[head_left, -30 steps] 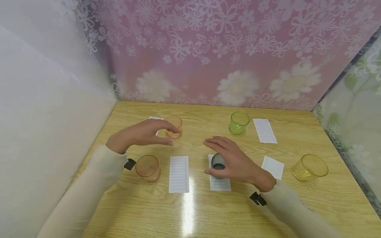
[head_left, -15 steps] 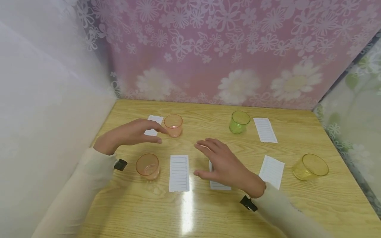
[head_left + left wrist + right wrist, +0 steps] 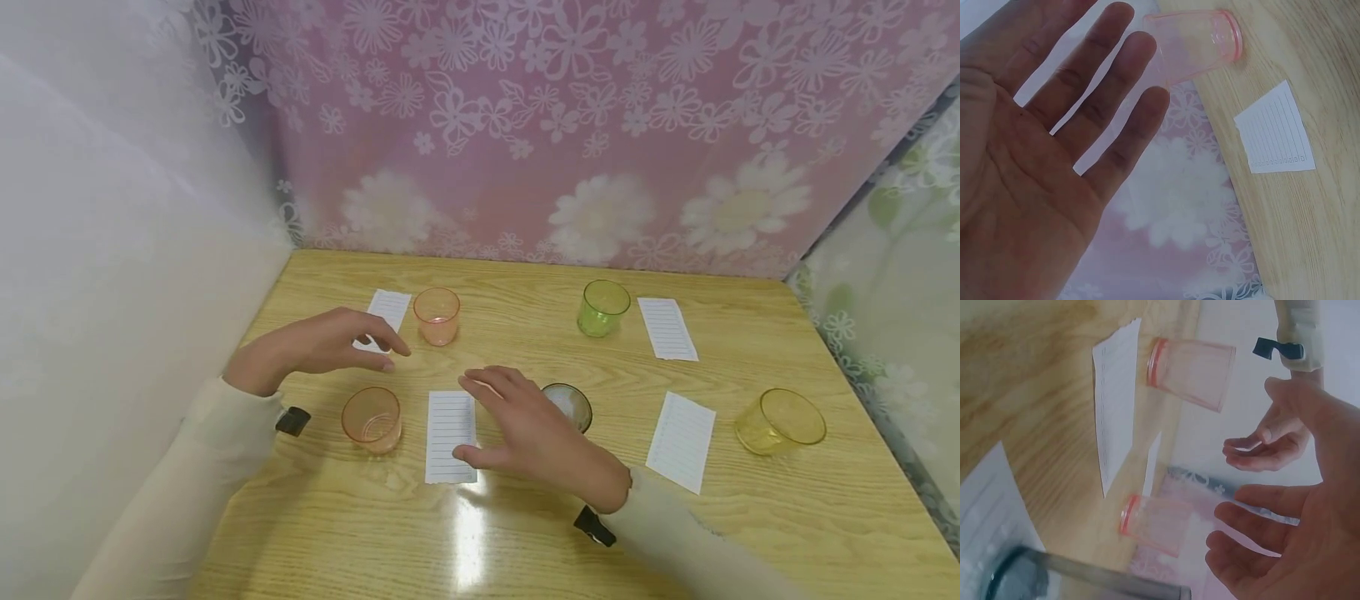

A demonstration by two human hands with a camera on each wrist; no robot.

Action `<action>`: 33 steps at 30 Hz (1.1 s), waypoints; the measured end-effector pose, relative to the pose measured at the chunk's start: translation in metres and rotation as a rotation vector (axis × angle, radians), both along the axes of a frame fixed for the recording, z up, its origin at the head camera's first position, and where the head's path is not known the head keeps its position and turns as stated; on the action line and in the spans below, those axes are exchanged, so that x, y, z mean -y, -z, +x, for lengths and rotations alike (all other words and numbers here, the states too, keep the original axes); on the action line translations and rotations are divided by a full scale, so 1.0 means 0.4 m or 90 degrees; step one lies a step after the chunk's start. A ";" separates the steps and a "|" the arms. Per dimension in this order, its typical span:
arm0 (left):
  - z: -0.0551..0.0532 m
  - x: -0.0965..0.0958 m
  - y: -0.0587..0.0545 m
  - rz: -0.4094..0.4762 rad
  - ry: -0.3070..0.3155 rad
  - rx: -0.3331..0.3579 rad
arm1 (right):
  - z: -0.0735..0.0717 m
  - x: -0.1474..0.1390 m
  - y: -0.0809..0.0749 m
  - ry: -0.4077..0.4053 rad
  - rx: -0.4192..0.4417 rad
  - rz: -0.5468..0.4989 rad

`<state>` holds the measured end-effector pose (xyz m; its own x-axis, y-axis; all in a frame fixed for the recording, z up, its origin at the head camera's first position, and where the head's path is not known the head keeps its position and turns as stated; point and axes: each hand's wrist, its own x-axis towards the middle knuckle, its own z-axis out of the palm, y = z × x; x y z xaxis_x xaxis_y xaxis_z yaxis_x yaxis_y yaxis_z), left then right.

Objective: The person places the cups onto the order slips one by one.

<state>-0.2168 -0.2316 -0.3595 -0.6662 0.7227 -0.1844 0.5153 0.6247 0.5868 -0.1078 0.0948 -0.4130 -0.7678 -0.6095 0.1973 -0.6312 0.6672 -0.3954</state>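
Note:
My left hand (image 3: 318, 346) hovers over the table's left side, fingers apart and lightly bent, holding nothing. In the left wrist view its palm (image 3: 1029, 169) shows bare, near a pink glass (image 3: 1194, 47). Below this hand stands an orange glass (image 3: 371, 425); the pink glass (image 3: 437, 315) is just past its fingertips. My right hand (image 3: 536, 433) is spread and holds nothing, its fingertips over a lined paper slip (image 3: 450, 425). Behind its knuckles a grey glass (image 3: 572, 402) partly shows. The right wrist view has the grey glass (image 3: 1097, 569) beside a slip (image 3: 997, 500).
A green glass (image 3: 602, 308) stands at the back, left of a paper slip (image 3: 667, 329). Farther right is a yellow glass (image 3: 780, 421), with another slip (image 3: 682, 442) on its left. One more slip (image 3: 388, 307) lies at the back left. A flowered curtain (image 3: 525, 167) hangs behind the table.
Both hands have moved left, the right one also slightly nearer to me. The grey glass, hidden half a second ago, shows again behind the right hand. The glasses and slips have stayed in place.

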 end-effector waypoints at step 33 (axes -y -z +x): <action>0.017 0.028 0.051 -0.038 -0.025 0.165 | 0.019 0.058 0.114 0.021 0.099 0.046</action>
<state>-0.2100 -0.2429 -0.3797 -0.6181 0.6799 -0.3945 0.3270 0.6788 0.6576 -0.1004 0.0714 -0.4586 -0.8051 -0.5923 0.0311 -0.5440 0.7166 -0.4364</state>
